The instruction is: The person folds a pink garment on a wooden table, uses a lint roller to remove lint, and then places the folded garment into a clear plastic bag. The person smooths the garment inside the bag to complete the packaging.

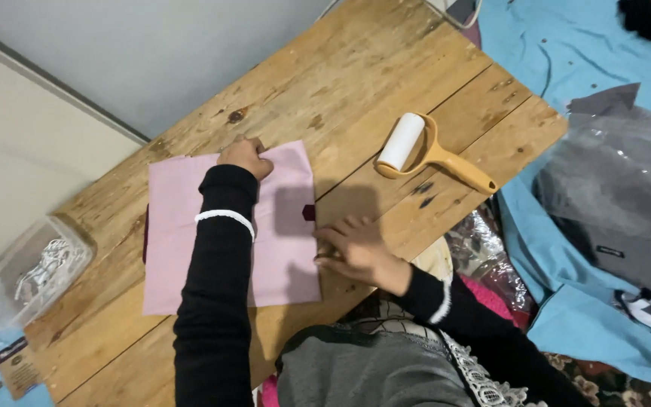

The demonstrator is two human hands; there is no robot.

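A pink square of cloth [288,249] lies flat on the wooden table [340,83]. A dark maroon layer peeks out at its left and right edges. My left hand [246,157] reaches across the cloth and pinches its far edge with curled fingers. My right hand [356,247] rests flat on the cloth's right edge, fingers spread, pressing it to the wood. Both arms wear black sleeves with white trim.
A lint roller [423,151] with a yellow handle lies on the table to the right of the cloth. A clear plastic box [28,271] holding white lace sits at the table's left. Blue and grey fabrics [612,181] are piled on the right.
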